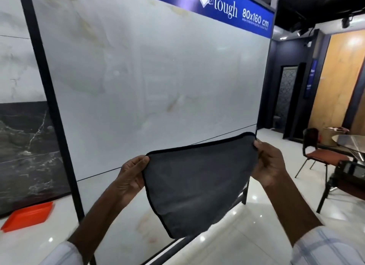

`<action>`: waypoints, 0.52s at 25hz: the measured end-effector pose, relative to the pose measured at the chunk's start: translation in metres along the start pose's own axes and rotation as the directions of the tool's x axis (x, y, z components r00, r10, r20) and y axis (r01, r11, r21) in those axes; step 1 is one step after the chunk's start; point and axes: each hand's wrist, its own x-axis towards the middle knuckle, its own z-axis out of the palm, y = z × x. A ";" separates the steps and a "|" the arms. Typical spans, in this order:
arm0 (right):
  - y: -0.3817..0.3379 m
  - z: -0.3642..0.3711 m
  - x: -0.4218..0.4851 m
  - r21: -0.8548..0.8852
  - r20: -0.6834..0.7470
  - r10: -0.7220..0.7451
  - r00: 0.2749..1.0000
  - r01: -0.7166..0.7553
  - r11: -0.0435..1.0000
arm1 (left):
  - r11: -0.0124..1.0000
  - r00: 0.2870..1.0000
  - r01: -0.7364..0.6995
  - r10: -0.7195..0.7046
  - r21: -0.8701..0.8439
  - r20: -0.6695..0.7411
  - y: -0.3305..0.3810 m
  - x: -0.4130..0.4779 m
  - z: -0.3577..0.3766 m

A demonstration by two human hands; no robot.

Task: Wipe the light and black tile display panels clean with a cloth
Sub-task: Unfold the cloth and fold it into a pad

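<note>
Close in front of the large light marble-look tile panel [148, 77], which stands upright in a thin black metal frame [45, 77], a dark grey cloth [197, 185] with black stitched edging hangs spread between two hands. The left hand [131, 176] pinches the cloth's upper left corner, thumb on the near face and fingers curled behind. The right hand [270, 162] pinches the upper right corner in the same way but sits a little higher, so the top edge slopes up to the right. The cloth's lower part droops to a rounded point before the panel's lower section, crossing its thin dark joint line (whether the fabric touches the tile cannot be told). Both forearms are bare, with pale checked sleeves [325, 249] at the bottom corners of the view.

A blue header strip [227, 6] with white lettering crowns the light panel. To the left, behind the frame, a black veined tile panel [25, 146] stands below a pale grey one. An orange plastic tray [27, 215] lies on the glossy white floor [266, 211] at its foot. To the right, well apart, a dark chair with a rust-red seat [320, 156] stands beside a round glass-topped table [351, 140], with a tan wood-look wall panel [341, 77] beyond.
</note>
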 end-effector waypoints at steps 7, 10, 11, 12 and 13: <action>0.039 0.007 0.023 -0.476 -0.393 -0.196 0.899 -0.016 0.879 | 0.968 0.948 -0.099 0.162 0.232 -0.273 -0.005 0.021 0.018; 0.054 0.040 0.019 -0.602 -0.257 -0.301 0.918 0.091 0.793 | 0.961 0.960 -0.107 0.166 0.256 -0.225 -0.011 0.020 0.039; 0.060 0.051 0.021 -0.644 -0.212 -0.332 0.919 0.124 0.755 | 0.961 0.964 -0.101 0.158 0.256 -0.212 -0.012 0.021 0.047; 0.068 0.061 0.023 -0.681 -0.173 -0.355 0.919 0.149 0.717 | 0.962 0.968 -0.101 0.153 0.253 -0.198 -0.015 0.021 0.055; 0.076 0.069 0.025 -0.719 -0.137 -0.379 0.915 0.171 0.674 | 0.963 0.971 -0.104 0.151 0.247 -0.183 -0.017 0.021 0.063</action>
